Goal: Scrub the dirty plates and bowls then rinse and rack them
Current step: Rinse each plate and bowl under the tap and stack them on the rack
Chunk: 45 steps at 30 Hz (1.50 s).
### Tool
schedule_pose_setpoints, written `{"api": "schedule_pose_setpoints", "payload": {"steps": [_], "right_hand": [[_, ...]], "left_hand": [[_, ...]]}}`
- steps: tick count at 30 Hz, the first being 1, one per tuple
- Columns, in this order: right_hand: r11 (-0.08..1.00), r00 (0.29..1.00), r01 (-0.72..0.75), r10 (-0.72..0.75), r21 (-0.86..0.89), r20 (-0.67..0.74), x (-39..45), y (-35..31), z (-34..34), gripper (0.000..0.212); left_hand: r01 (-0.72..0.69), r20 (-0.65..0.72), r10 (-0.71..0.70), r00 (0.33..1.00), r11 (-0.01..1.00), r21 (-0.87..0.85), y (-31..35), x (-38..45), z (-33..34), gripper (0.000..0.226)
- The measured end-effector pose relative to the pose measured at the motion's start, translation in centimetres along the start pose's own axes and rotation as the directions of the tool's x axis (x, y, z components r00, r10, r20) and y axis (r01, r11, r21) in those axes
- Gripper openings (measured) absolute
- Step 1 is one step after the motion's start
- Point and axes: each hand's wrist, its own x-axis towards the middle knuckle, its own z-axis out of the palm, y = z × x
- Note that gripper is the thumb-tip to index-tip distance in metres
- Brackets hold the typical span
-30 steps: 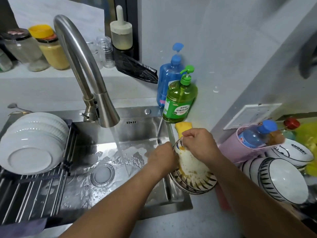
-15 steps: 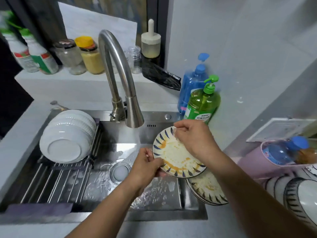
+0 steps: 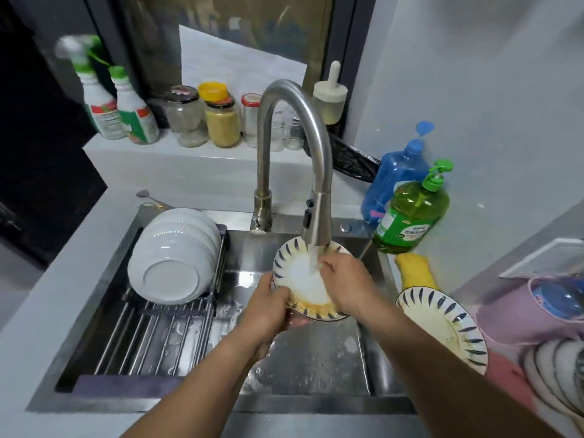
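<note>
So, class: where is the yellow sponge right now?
The yellow sponge lies right of the sink, just below the green soap bottle and above the dirty plate.

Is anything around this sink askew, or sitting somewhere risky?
One thing: the dirty striped plate at the sink's right edge sits tilted, partly over the sink rim, so it might slide. The yellow sponge lies loose behind it. The white bowls lean in a stack on the rack, which seems deliberate.

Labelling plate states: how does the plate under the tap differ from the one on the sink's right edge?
The held plate is under running water in both hands; the waiting plate rests untouched. The held plate's centre looks rinsed white; the waiting plate is smeared yellowish. Both share the blue-dash rim.
</note>
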Motion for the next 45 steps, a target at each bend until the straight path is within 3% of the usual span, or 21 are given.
{"api": "schedule_pose_setpoints", "payload": {"steps": [6, 8, 12, 16, 22, 26, 29, 32, 35, 37, 39, 42, 45], "right_hand": [[0.991, 0.996, 0.053, -0.044, -0.127, 0.073, 0.7, -2.0, 1.9, 0.043], [0.993, 0.987, 0.086, -0.073, -0.082, 0.145, 0.4, -3.0, 2.4, 0.050], [0.981, 0.957, 0.182, -0.193, 0.070, 0.218, -0.9, -3.6, 4.4, 0.052], [0.950, 0.912, 0.311, -0.310, 0.042, 0.270, -3.4, -1.6, 5.3, 0.050], [0.931, 0.964, 0.239, -0.192, -0.277, 0.185, -4.3, 3.5, 4.6, 0.053], [0.924, 0.970, 0.196, -0.134, -0.329, 0.203, -1.3, 3.2, 3.5, 0.054], [0.930, 0.940, 0.221, -0.122, -0.294, 0.319, 0.5, 1.1, 3.5, 0.047], [0.939, 0.877, 0.312, -0.227, -0.143, 0.424, -0.1, -0.5, 4.3, 0.054], [0.909, 0.813, 0.417, -0.373, -0.002, 0.447, -2.3, 0.0, 4.3, 0.061], [0.905, 0.816, 0.425, -0.398, 0.032, 0.420, -3.4, 2.0, 4.0, 0.066], [0.896, 0.844, 0.438, -0.384, -0.071, 0.374, -3.7, 4.2, 3.4, 0.070], [0.857, 0.885, 0.414, -0.301, -0.306, 0.356, -2.6, 5.8, 2.6, 0.061], [0.865, 0.917, 0.352, -0.241, -0.358, 0.318, -0.2, 4.7, 2.7, 0.052]], "left_hand": [[-0.020, 0.053, 0.017, 0.998, 0.999, 0.042, 0.6, 1.1, -1.7, 0.027], [-0.041, 0.063, 0.038, 0.997, 0.998, 0.050, 1.0, 1.4, -2.0, 0.025], [-0.078, 0.114, 0.070, 0.991, 0.994, 0.072, 1.5, 2.6, -2.5, 0.043], [-0.072, 0.017, 0.070, 0.997, 0.992, 0.102, 2.0, 3.6, -3.2, 0.042], [-0.188, -0.057, 0.217, 0.974, 0.929, 0.317, 1.4, 4.4, -3.7, 0.045], [-0.164, -0.031, 0.179, 0.983, 0.946, 0.281, 0.1, 3.7, -2.6, 0.042], [-0.122, 0.000, 0.125, 0.992, 0.967, 0.222, -0.4, 3.2, -1.6, 0.047], [-0.094, -0.005, 0.097, 0.995, 0.976, 0.196, -0.4, 3.8, -1.4, 0.058], [-0.111, -0.109, 0.131, 0.985, 0.978, 0.178, -0.3, 4.8, -2.2, 0.052], [-0.159, -0.162, 0.199, 0.967, 0.959, 0.233, -0.3, 5.2, -3.1, 0.047], [-0.210, -0.181, 0.272, 0.945, 0.931, 0.300, -0.4, 5.5, -3.6, 0.044], [-0.195, -0.184, 0.259, 0.948, 0.932, 0.304, -0.7, 5.4, -3.5, 0.042], [-0.180, -0.138, 0.219, 0.966, 0.951, 0.250, -1.3, 5.1, -3.0, 0.039]]}}
